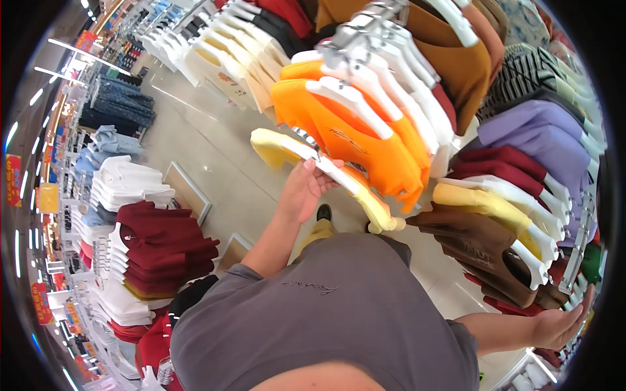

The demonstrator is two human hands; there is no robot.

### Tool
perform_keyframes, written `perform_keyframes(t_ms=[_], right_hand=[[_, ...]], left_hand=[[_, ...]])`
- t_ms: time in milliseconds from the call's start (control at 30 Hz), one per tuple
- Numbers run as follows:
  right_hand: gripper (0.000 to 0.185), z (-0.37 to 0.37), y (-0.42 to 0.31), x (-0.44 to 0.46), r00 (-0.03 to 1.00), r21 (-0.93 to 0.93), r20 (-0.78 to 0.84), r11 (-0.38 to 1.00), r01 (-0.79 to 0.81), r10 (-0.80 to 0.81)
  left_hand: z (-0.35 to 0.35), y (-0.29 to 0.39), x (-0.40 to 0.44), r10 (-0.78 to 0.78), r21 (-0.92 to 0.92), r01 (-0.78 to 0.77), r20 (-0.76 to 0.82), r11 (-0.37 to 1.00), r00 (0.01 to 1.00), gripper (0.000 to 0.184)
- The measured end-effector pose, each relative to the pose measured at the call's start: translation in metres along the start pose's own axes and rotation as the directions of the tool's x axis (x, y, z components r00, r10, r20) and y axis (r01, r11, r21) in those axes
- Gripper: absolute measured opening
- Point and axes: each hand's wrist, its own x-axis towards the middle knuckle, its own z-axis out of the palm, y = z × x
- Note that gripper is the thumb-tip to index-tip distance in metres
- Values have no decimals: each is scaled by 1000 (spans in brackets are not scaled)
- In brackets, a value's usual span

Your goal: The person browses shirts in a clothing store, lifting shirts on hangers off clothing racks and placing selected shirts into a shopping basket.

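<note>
My left hand is closed on the neck of a white hanger, just below its metal hook. A pale yellow shirt hangs from this hanger, seen edge-on from above. Right beside it, orange shirts hang on white hangers from a metal rack bar. Far to the right, my right hand is stretched out with its fingers extended, holding nothing that I can see. It is near the end of another metal bar, where a brown shirt hangs.
On the right rack hang purple shirts, dark red shirts and a yellow shirt. More dark red shirts and white shirts line the left side. Tiled floor runs between the racks.
</note>
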Motion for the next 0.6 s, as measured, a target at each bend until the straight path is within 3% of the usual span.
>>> perform_keyframes(t_ms=[67,100,133,167,200,233,300,400,500,567,600], right_hand=[[40,44,-34,-10,991,72,-68,991,-110,115],[39,62,-35,-19,992,3,30,992,-126,126],[39,100,-56,-30,943,-10,34,943,-331,332],[38,131,-75,-39,925,38,152,933,-359,349],[36,159,-93,-44,887,-115,379,964,-239,265],[30,196,-106,-60,788,62,434,858,-509,436],[28,255,-152,-75,721,22,625,916,-400,300],[35,315,-172,-113,619,84,745,886,-456,248],[39,347,-195,-125,566,12,757,859,-511,326],[45,356,-211,-121,390,-264,817,877,-400,424],[45,359,-210,-126,389,-270,816,877,-397,428]], left_hand=[[-16,18,1,-40,-23,42,105,999,994,42],[-26,26,1,-14,-41,19,104,999,994,42],[-37,32,-3,-12,-39,17,124,999,992,41],[-48,37,-5,-6,-42,12,141,999,990,40],[-58,44,-7,32,-75,-22,132,997,991,40],[-68,52,-11,22,-64,-14,121,998,992,40],[-87,66,-18,3,-45,2,96,999,995,39],[-118,79,-25,2,-50,2,84,999,996,39],[-134,103,-33,-2,-84,10,94,996,996,39],[-151,108,-36,-20,-68,28,107,997,994,40],[-159,107,-36,-24,-72,32,110,997,994,40]])
